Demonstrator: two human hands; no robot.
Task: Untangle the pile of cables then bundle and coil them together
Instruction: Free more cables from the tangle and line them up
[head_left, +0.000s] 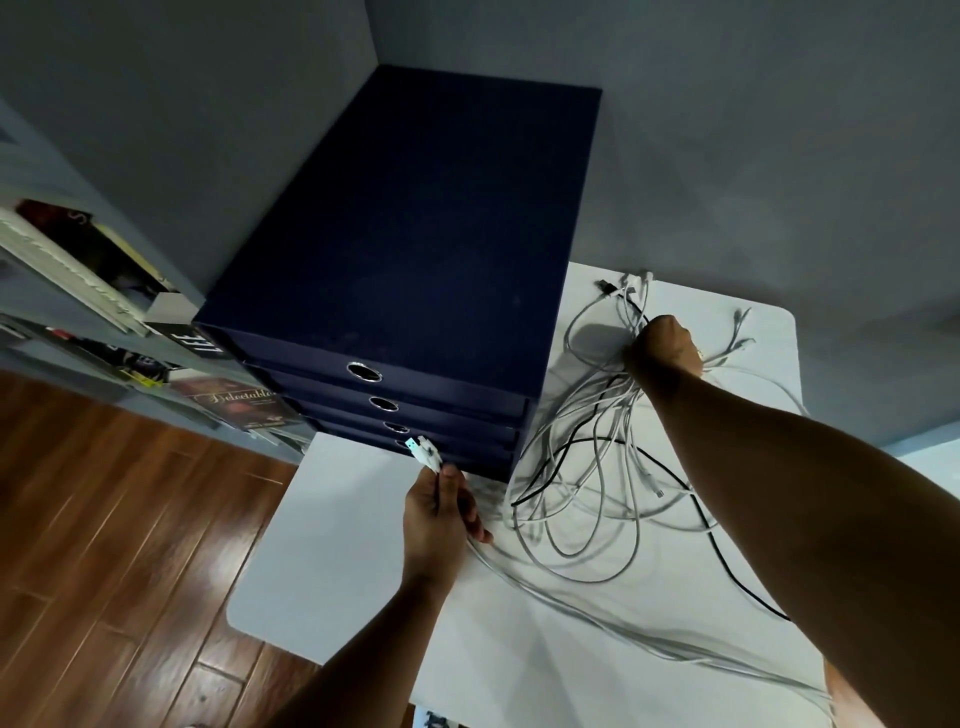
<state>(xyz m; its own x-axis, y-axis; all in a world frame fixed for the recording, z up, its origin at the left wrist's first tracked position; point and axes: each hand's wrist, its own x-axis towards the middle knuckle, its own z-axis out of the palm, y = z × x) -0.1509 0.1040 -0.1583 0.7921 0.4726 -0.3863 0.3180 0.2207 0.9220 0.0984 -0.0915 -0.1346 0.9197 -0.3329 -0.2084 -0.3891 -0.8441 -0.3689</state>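
Two words we can read, both on books at the left.

On the black book (200, 343) just left of the blue drawers (415, 234) we read "LEE" in large white capitals, turned sideways to us. On the brown book (236, 410) just below it we make out "Delectable" in pale ornate script, its last letter right at the drawers' edge. The smaller lines under that word are too blurred for us to read, and print on the other books (78, 270) is too small to tell.
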